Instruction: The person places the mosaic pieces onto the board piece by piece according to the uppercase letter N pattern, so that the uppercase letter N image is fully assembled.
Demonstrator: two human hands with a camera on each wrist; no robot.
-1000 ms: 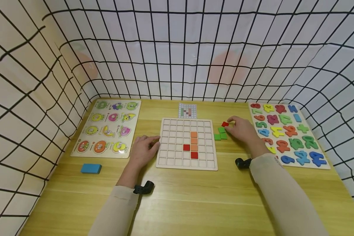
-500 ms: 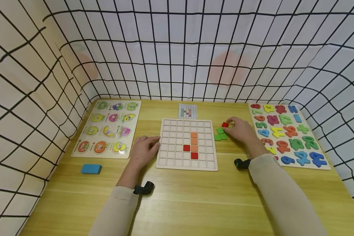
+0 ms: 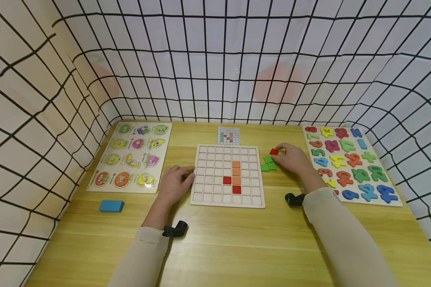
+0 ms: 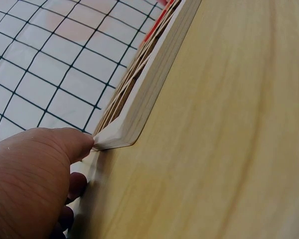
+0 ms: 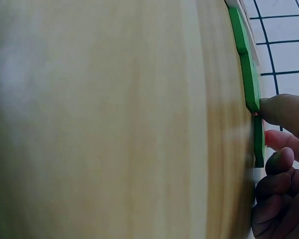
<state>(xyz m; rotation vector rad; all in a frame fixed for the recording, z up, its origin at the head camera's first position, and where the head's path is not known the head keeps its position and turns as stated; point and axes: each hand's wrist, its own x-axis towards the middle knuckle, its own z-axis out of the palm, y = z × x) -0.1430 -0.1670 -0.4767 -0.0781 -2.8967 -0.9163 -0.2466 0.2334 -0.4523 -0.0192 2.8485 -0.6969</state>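
In the head view, a wooden grid board [image 3: 215,201] lies in the middle of the table, with several orange tiles [image 3: 236,172] and two red tiles [image 3: 227,180] in its cells. My left hand [image 3: 174,183] rests at its left side, index finger and thumb touching the edge; the left wrist view shows a digit against the board's corner [image 4: 114,137]. To the right, my right hand [image 3: 291,158] reaches over several loose green tiles [image 3: 265,167]. Its index fingertip touches a loose red tile [image 3: 274,152], while the thumb [image 5: 279,110] is against a green tile [image 5: 249,82].
A small printed pattern card [image 3: 228,135] lies behind the grid board. On the left are a fruit picture board [image 3: 105,169] and a blue block [image 3: 111,206]. A number puzzle board [image 3: 375,191] lies partly beneath the right forearm. Black wire mesh [image 3: 208,67] encloses the table [image 3: 230,247].
Since one second ago, one green tile near my right thumb has shifted slightly left, and the right hand moved slightly with it. The left hand has stayed in place.
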